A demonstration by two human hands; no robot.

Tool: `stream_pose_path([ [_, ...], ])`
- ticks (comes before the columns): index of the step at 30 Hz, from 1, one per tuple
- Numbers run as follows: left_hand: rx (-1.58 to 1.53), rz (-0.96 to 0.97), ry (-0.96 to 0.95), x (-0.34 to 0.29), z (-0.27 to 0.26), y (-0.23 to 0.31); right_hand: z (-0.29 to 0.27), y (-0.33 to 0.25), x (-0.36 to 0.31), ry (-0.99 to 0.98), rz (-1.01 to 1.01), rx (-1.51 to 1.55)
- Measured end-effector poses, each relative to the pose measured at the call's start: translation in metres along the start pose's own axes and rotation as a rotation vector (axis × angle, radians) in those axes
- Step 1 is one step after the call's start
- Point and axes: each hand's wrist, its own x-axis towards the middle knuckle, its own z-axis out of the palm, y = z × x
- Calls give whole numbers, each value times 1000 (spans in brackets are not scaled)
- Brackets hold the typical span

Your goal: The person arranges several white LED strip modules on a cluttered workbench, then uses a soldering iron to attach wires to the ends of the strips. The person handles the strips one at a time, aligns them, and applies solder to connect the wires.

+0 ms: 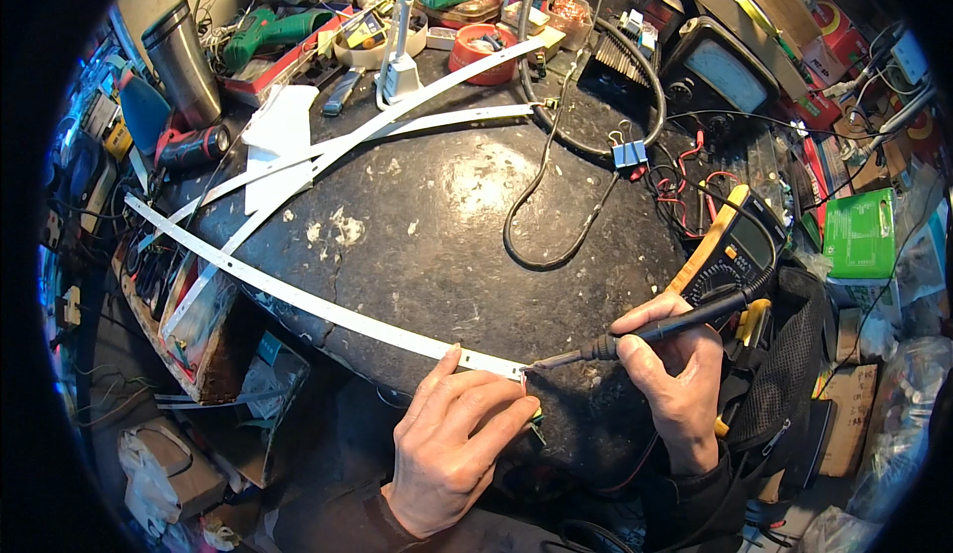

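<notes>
A long white LED strip (328, 308) lies slanting across the dark worktop, its right end close to me. My left hand (457, 444) presses on that end, fingertips on the strip and the thumb near a short, thin wire at its tip. What the thumb and forefinger pinch there is partly hidden. A soldering iron (695, 317) with a black handle is gripped in my right hand (677, 384), between thumb and fingers. Its metal tip points left and meets, or nearly meets, the strip's right end. A small yellow-green bit shows beside my left thumb.
More white strips (397, 111) cross one another behind, over a white sheet (278, 146). A yellow multimeter (730, 240) leans at the right, near a blue binder clip (629, 154) and a looped black cable (511, 225). A steel tumbler (184, 62) and green power tool (260, 35) stand far left.
</notes>
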Motion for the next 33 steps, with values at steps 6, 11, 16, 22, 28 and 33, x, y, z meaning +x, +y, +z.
stream_pose_path([
  [6,45,27,42,1,1,1,-3,4,1,-7,-49,-14],
  [11,68,73,36,1,2,-3,-4,5,1,-7,-56,-29],
  [16,120,77,26,2,3,1,-3,5,1,-7,-50,-17],
  [22,153,68,-18,4,-1,6,-4,4,2,-10,-45,-21],
  [28,103,47,1,3,0,3,-5,5,2,-16,-28,-1],
  [33,91,64,16,1,1,-1,-6,8,1,-17,-35,20],
])
